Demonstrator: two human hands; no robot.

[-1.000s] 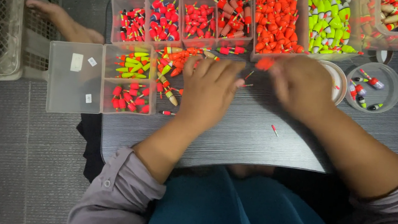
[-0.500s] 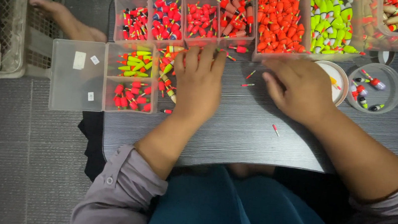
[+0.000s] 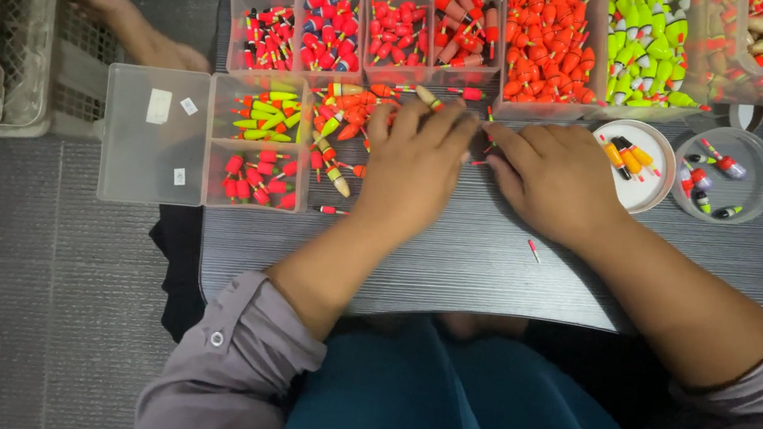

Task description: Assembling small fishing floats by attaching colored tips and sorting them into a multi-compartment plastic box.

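Orange and red fishing floats (image 3: 346, 123) lie loose in a small heap on the dark grey table (image 3: 491, 267), between the divided clear box (image 3: 254, 146) on the left and the person's hands; most of them are slim and spindle-shaped, with thin stems, and their long axes run every way, several slanting from upper left to lower right; one pale float (image 3: 429, 97) near the top of the heap points up and to the left. The left hand (image 3: 417, 165) lies palm down on the table, fingers spread a little and stretched away from the body, its fingertips at the right edge of the heap; whether it has hold of anything I cannot tell. The right hand (image 3: 555, 180) rests beside it, fingers curled toward the left hand, their tips nearly meeting; thin red stems show between the two hands, but what, if anything, is pinched cannot be made out. Beyond the hands stand clear trays (image 3: 548, 46) packed with red, orange and yellow-green floats; to the right sit a white dish (image 3: 647, 184) and a clear round cup (image 3: 744, 181), each with a few floats; a single small red piece (image 3: 532, 251) lies alone on the table near the right wrist.
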